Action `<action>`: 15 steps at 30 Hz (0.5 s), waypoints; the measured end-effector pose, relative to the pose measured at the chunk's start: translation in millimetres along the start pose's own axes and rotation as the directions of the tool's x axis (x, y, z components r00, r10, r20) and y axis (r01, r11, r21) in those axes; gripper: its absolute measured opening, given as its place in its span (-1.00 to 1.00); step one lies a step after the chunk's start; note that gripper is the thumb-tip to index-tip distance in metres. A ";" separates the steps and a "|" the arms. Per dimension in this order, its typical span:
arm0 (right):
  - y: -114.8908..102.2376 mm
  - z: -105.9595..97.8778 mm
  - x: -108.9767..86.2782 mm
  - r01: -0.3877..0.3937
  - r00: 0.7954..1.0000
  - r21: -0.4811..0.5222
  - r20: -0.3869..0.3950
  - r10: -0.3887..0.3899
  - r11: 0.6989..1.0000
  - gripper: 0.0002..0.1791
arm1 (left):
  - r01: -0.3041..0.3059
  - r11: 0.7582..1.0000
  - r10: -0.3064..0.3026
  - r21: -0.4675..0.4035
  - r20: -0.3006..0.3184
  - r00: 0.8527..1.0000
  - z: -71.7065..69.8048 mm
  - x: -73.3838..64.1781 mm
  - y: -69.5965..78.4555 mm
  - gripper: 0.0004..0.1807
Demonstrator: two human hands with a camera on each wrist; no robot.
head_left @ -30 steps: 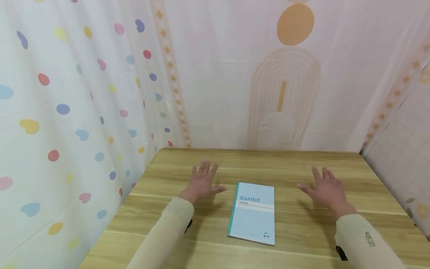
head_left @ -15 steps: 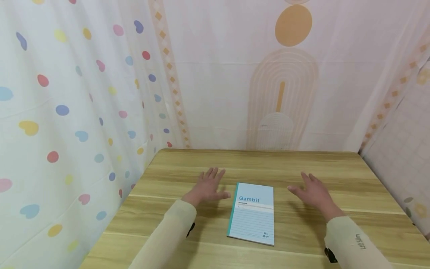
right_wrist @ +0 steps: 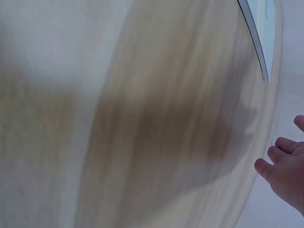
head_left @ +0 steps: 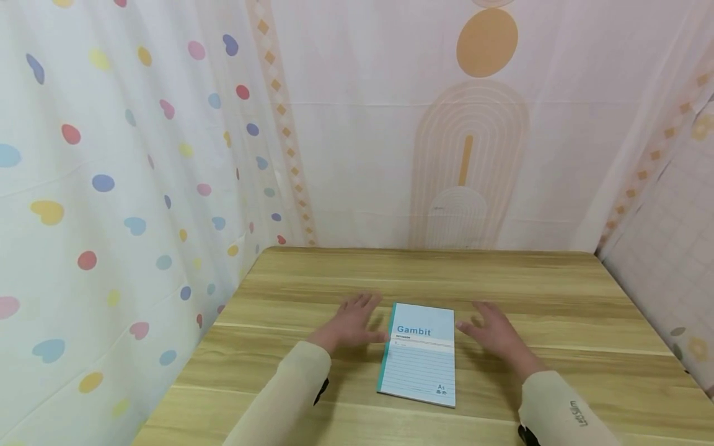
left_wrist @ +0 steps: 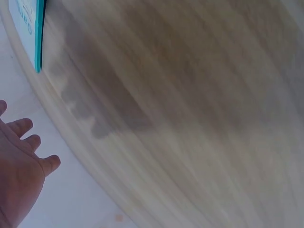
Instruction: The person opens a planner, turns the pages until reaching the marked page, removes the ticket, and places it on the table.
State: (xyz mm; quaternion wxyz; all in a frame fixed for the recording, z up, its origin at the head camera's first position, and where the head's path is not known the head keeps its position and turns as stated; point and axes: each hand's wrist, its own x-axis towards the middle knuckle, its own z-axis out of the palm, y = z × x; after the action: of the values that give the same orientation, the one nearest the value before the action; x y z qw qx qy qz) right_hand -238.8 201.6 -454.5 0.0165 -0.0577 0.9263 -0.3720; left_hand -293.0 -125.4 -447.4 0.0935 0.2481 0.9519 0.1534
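A pale blue notebook (head_left: 419,362) printed "Gambit", with a teal spine on its left, lies flat and closed on the wooden table. Just left of it hovers my left hand (head_left: 351,323), fingers extended and thumb close to the spine; whether the thumb touches is hard to tell. On the other side my right hand (head_left: 496,334) has its thumb near the notebook's right edge, with slightly blurred fingers pointing away. Neither hand holds anything. In the left wrist view the notebook's teal spine (left_wrist: 39,38) shows at the top left; the right wrist view catches its page edge (right_wrist: 256,42).
The wood-grain table (head_left: 312,272) ends at a far edge against a white curtain (head_left: 357,155) with arch patterns. A dotted curtain (head_left: 139,186) hangs along the left side, and a pale patterned sheet (head_left: 669,235) covers the right.
Both hands have moved inward and nearer the person, closing in on the notebook from its two sides. The notebook itself stays where it lay.
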 end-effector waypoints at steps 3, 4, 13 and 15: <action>-3.0 6.4 -0.7 -0.006 1.000 0.052 0.002 0.006 0.999 -0.15 | 0.004 0.999 -0.004 -0.053 0.003 1.000 2.8 -0.9 1.9 0.04; -3.7 8.4 -1.0 -0.011 1.000 0.066 0.004 0.010 0.998 -0.15 | 0.006 0.997 -0.005 -0.074 0.004 1.000 3.8 -1.3 2.3 0.03; -9.6 23.1 -3.6 -0.072 0.997 0.090 -0.010 0.073 0.993 -0.19 | 0.000 0.990 0.004 -0.143 0.031 0.999 15.0 -3.9 1.6 -0.02; -8.8 26.8 -3.4 -0.095 0.995 0.052 -0.015 0.096 0.994 -0.18 | 0.000 0.992 0.004 -0.123 0.039 0.999 18.1 -4.1 0.6 -0.03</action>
State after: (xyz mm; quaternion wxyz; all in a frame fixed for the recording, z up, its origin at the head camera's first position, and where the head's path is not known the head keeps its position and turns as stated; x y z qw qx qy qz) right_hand -232.7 177.3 -467.8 0.0279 -0.0095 0.9182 -0.3951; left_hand -284.5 -122.5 -463.8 0.1270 0.2458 0.9384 0.2071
